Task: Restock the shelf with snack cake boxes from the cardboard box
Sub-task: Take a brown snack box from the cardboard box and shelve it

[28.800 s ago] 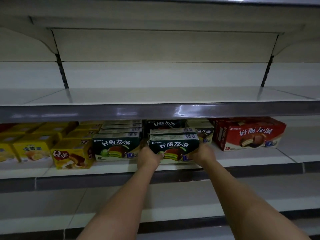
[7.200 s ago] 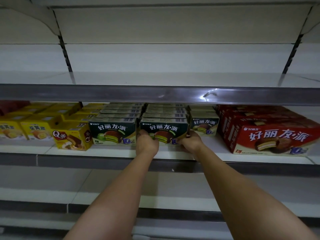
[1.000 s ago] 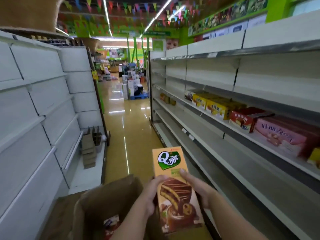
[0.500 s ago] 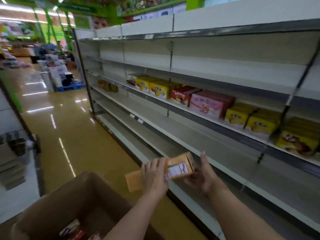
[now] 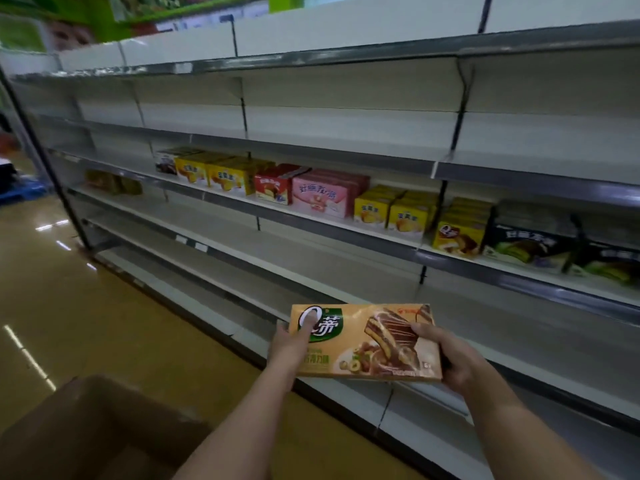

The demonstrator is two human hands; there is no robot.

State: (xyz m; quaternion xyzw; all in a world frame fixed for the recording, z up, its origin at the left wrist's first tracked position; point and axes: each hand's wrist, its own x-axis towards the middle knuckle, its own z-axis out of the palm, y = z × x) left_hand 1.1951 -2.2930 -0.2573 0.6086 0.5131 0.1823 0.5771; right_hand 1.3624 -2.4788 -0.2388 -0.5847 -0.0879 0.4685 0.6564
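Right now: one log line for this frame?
phase: carry to shelf | held: tan Q-brand cake box, both hands | left hand grips left end | right hand grips right end | cardboard box lower left

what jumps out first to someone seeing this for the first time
A tan snack cake box, held flat in front by the left hand and right hand. Behind it, a single shelf carries a colourful row of boxes; a cardboard box sits bottom left.

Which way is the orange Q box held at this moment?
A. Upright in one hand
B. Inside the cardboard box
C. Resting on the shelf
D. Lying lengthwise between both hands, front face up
D: the orange Q box lies lengthwise, its printed front toward the camera, with the left hand and right hand gripping its ends.
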